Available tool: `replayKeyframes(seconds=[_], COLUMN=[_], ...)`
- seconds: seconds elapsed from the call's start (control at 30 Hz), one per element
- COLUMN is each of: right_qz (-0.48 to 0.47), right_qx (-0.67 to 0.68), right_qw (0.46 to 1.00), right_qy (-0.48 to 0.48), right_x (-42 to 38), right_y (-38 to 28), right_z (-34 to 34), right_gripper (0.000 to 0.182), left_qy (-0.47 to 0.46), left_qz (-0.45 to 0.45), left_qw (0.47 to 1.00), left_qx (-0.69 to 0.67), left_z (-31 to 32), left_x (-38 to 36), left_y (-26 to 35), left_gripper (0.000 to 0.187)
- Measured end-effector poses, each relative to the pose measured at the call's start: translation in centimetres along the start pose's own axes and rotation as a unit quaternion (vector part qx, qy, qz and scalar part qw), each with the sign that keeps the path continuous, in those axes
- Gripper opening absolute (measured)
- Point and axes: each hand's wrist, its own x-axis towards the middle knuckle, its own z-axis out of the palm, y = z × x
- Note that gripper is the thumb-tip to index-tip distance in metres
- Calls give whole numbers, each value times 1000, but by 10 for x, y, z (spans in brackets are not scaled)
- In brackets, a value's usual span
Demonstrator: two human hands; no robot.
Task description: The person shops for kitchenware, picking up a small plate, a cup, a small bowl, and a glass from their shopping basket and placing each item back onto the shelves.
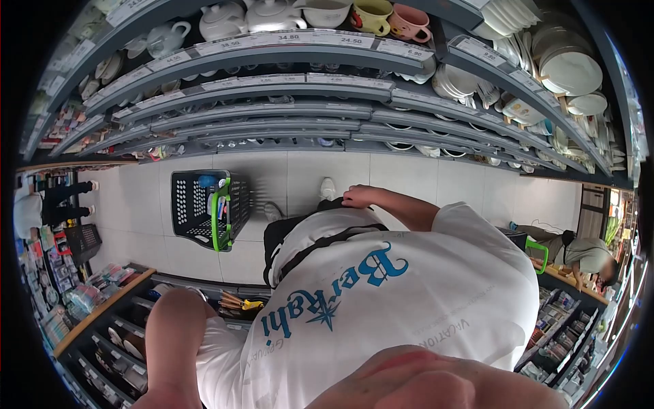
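My right hand is by the front of my waist, its fingers curled against dark fabric. What it grips there, if anything, is hidden. My left forearm bends back towards the bottom left edge, and my left hand is out of view. A black shopping basket with a bright green handle stands on the floor ahead and left of my feet. Inside it lie a blue item and some small packages. My white shirt with blue lettering fills the lower middle.
Ahead, grey shelves carry teapots, mugs and plates. Low display racks stand behind me. A person is near a dark basket at far left; another person bends at far right.
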Motion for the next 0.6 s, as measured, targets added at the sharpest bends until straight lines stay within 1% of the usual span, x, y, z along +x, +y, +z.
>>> replayKeyframes(seconds=[0.07, 0.1, 0.13, 0.17, 0.2, 0.23, 0.27, 0.3, 0.33, 0.37, 0.4, 0.43, 0.47, 0.5, 0.53, 0.57, 0.6], right_qz=[7, 16, 14, 18, 21, 17, 23, 29, 24, 81, 136, 131, 156, 181, 177, 187, 198], right_qx=[10, 24, 23, 28, 33, 34, 56, 80, 86, 161, 235, 241, 278, 314, 318, 351, 381], right_qw=[1000, 1000, 1000, 999, 999, 999, 998, 996, 996, 983, 957, 957, 943, 927, 927, 914, 900], right_qy=[7, 12, 11, -3, -17, -17, -11, -4, 1, -49, -99, -96, -93, -91, -89, -84, -77], right_x=[6, 8, 9, 11, 13, 17, 22, 26, 28, 29, 29, 33, 38, 42, 43, 44, 46], right_y=[3, 2, -1, -3, -6, -5, -1, 0, -4, -9, -14, -14, -14, -17, -25, -34, -43], right_z=[4, 8, 8, 6, 6, 10, 15, 20, 23, 25, 30, 39, 52, 64, 73, 82, 89], right_gripper=[43, 45, 45, 48, 51, 51, 55, 60, 60, 62, 65, 65, 66, 68, 68, 67, 66], left_qy=[-20, -21, -93, -162, -230, -234, -102, 31, 82, 125, 129, 62, 80, 127, 168, 193, 175], left_qz=[-1, -2, -94, -185, -273, -273, -277, -278, -353, -362, -423, -433, -502, -570, -619, -663, -704], left_qw=[999, 999, 988, 959, 915, 914, 939, 947, 923, 876, 828, 782, 751, 701, 625, 585, 538], left_qx=[29, 31, 85, 138, 188, 188, 175, 157, 126, 293, 343, 445, 422, 410, 445, 426, 430], left_z=[-8, -15, -27, -40, -52, -67, -84, -99, -111, -119, -138, -149, -181, -198, -204, -215, -224], left_x=[4, 9, 15, 21, 27, 25, 14, 2, -9, -25, -46, -72, -97, -122, -142, -162, -179], left_y=[10, 19, 30, 41, 51, 59, 68, 74, 75, 75, 84, 86, 106, 122, 136, 156, 176], left_gripper=[53, 53, 48, 43, 39, 39, 25, 10, 8, 9, 10, 9, 10, 13, 15, 18, 18])
